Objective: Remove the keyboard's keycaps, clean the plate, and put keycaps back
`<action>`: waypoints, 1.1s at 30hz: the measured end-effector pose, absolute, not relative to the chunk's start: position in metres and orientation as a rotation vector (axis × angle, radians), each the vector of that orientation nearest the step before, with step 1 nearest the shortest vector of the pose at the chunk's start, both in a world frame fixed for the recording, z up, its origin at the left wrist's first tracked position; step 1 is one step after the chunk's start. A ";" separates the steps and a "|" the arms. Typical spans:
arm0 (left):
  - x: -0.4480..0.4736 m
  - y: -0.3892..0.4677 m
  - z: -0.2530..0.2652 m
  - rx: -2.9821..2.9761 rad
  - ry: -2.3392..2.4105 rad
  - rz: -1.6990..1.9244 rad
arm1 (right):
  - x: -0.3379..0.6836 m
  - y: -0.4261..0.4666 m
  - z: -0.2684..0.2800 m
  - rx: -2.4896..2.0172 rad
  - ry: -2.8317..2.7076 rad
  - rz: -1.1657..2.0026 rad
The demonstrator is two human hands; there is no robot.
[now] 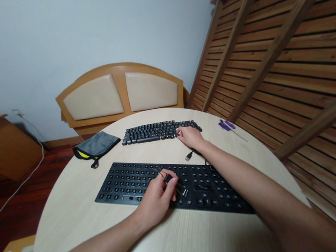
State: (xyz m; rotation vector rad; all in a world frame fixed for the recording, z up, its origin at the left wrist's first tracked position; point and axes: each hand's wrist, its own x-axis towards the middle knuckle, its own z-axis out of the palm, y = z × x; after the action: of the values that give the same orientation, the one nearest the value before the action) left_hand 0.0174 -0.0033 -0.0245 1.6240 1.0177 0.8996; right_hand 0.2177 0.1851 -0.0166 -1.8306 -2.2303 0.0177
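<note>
My left hand [160, 190] is closed around a wire keycap puller [168, 178], with a black middle piece and thin wire showing at both sides of the fingers. It is over the middle of a black keyboard [120, 183] whose switches are bare of keycaps. Farther back, my right hand [190, 137] reaches across the keyboard's right part, its thumb and forefinger pinched at a black keycap [177, 135]. That keycap sits by the right section of loose keycaps [147, 132], laid out in rows on the table; the fingers partly hide it.
A round pale wood table [75, 219] carries everything. At its back left lies a grey pouch [98, 144] with yellow lining. A USB plug [188, 156] rests behind the keyboard. Purple-handled tools [226, 125] lie at the right edge, near a leaning slatted wooden frame [284, 54].
</note>
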 end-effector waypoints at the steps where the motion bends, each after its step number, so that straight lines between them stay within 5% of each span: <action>1: 0.017 -0.003 -0.025 1.622 1.012 0.901 | 0.218 0.185 -0.016 -1.825 -2.229 0.028; 12: 0.015 -0.003 -0.029 1.660 1.003 0.899 | 0.245 0.132 0.007 -1.612 -2.317 0.210; 19: 0.017 -0.006 -0.026 1.785 1.028 0.883 | 0.286 0.041 0.008 -1.056 -2.593 0.499; 33: 0.012 -0.008 -0.024 1.877 1.117 0.896 | 0.263 0.012 -0.012 -1.058 -2.628 0.597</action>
State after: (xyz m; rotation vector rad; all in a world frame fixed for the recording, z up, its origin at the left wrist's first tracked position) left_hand 0.0125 -0.0076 -0.0236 1.8767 1.1171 0.8962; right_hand 0.2626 0.0120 -0.0123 -1.0584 -2.6281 0.5968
